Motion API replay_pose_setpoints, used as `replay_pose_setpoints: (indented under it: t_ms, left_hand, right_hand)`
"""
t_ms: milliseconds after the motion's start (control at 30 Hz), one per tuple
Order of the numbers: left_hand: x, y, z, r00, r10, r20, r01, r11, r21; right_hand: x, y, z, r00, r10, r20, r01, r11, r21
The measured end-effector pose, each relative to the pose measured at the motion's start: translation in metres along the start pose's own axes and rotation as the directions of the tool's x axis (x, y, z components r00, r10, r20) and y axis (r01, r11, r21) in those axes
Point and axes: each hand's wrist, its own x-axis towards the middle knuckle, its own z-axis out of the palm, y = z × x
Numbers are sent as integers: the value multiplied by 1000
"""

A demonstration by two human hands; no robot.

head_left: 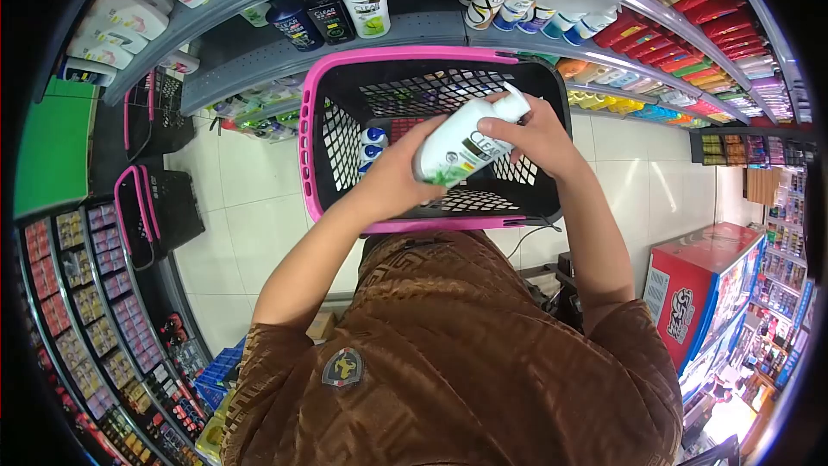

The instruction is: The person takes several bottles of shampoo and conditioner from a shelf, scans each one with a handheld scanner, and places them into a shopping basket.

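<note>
Tilted over the basket is a white CLEAR pump bottle (466,140) with green leaves on its label. My left hand (403,168) is closed around its base end, on the lower left. Near the pump top, my right hand (536,136) grips the neck and shoulder, thumb on the front. Beneath both hands stands a black shopping basket with a pink rim (309,134). Inside it, at the left, are small bottles with blue caps (373,135), partly hidden by my left hand and forearm.
A grey shelf (414,30) ahead carries a white pump bottle (368,7), dark bottles (295,22) and several blue-and-white bottles. Black baskets with pink handles (172,207) stand at the left. A red chest freezer (690,285) is at the right, and packed racks (95,293) at lower left.
</note>
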Motion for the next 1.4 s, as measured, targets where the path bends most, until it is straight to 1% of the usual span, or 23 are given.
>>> replay_pose_setpoints:
  t_ms: [33,100,133,167,233,267,333,367,433,567,633,667,733,833,900,1000,1067,1100,1200,1300,1333,1367,1400]
  left_hand:
    - [13,-36,2,981,167,-99,-174,982,-72]
    - [15,-50,-20,928,289,-234,-217,932,291]
    - [13,-62,-34,898,330,-292,-186,885,427]
    - [9,-76,-49,859,381,-341,-143,819,555]
    - [-8,-111,-76,744,505,-438,65,598,799]
    - [-16,-125,-86,742,500,-447,70,606,793]
    - [-32,-151,-96,705,349,-617,309,632,710]
    - [-35,-161,-97,701,342,-625,317,636,704]
    - [-38,-174,-99,735,165,-658,124,921,370]
    - [-36,-159,-95,710,62,-702,243,913,326]
    - [-38,-157,-95,701,30,-712,269,914,304]
    - [-38,-157,-94,701,24,-713,283,909,308]
    - [-37,-156,-93,700,46,-712,278,902,331]
    - [-36,-159,-94,697,9,-717,319,892,321]
    - [-34,-149,-93,701,-17,-713,339,888,311]
    - [-35,-149,-93,711,-38,-702,364,875,321]
    - [-32,-148,-93,705,-9,-709,356,869,344]
    - [-32,-147,-92,697,-19,-717,375,861,343]
    - [-32,-149,-91,684,-38,-729,413,843,344]
    - [-33,-151,-89,678,-23,-735,421,832,362]
    - [-33,-151,-90,680,2,-733,410,828,383]
    - [-33,-153,-91,682,9,-732,401,832,384]
    - [-33,-156,-91,680,-6,-734,413,830,375]
  right_hand:
    - [4,6,2,1000,3,-3,-3,1000,-7]
    - [12,23,8,993,-32,-109,17,990,-143]
    - [24,51,8,975,-152,-163,97,949,-301]
    - [29,63,11,976,-147,-159,92,947,-306]
    - [38,77,15,969,-122,-213,-46,763,-645]
    - [44,85,20,975,-35,-220,-135,694,-707]
    - [62,124,23,980,47,-195,-179,644,-744]
    - [72,151,23,980,68,-187,-187,635,-750]
    - [82,180,29,986,146,-80,-148,548,-823]
    - [99,231,42,934,352,66,-124,490,-863]
    - [102,253,51,929,306,207,46,460,-887]
    - [100,258,56,912,321,255,115,398,-910]
    - [97,273,64,898,367,241,69,425,-903]
    - [96,308,72,856,427,290,100,413,-905]
    - [96,321,81,852,465,241,40,402,-915]
    - [94,322,77,852,460,249,43,413,-910]
    - [103,304,72,771,555,313,54,433,-900]
    - [103,297,71,772,550,317,57,437,-898]
    - [102,290,61,847,478,232,-84,551,-830]
    - [107,280,31,807,548,218,-124,519,-846]
    - [97,262,22,825,547,144,-178,493,-851]
    - [90,256,11,873,469,131,-132,487,-863]
    - [76,221,1,843,530,92,-256,545,-798]
